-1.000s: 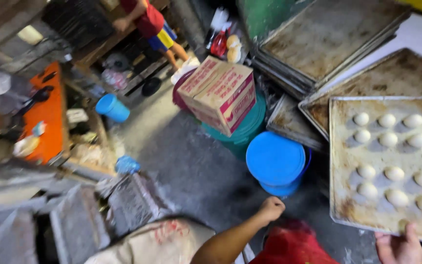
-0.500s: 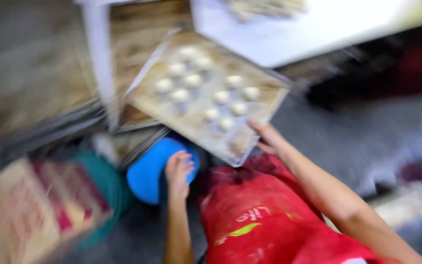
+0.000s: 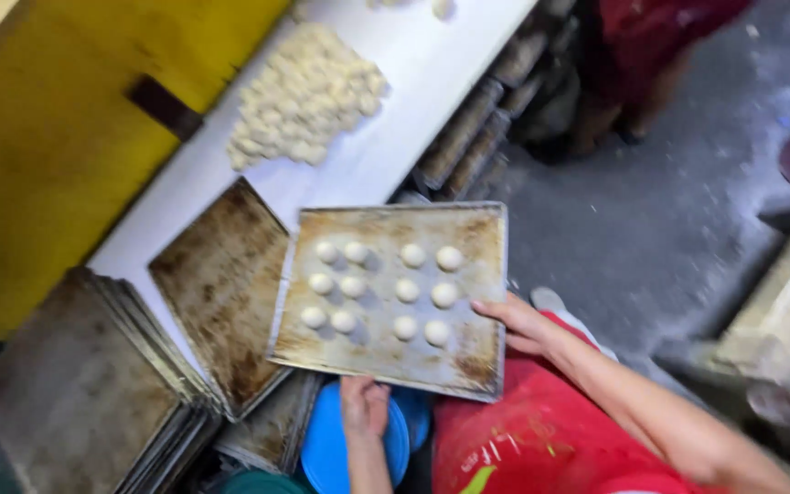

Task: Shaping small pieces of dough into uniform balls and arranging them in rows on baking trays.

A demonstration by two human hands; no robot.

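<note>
A worn baking tray (image 3: 468, 357) carrying twelve dough balls (image 3: 381, 291) is held level above the floor, just beside the white table (image 3: 395, 137). Its near edge is gripped from below by the left hand (image 3: 364, 407), fingers closed on it; its right edge is clamped by the right hand (image 3: 516, 325). An empty tray (image 3: 221, 293) lies alongside, stacked trays (image 3: 75, 393) further left, a dough heap (image 3: 304, 96) beyond

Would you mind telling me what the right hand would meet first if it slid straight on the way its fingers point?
The right hand points left across the baking tray; it would likely meet the nearest dough ball first.
</note>
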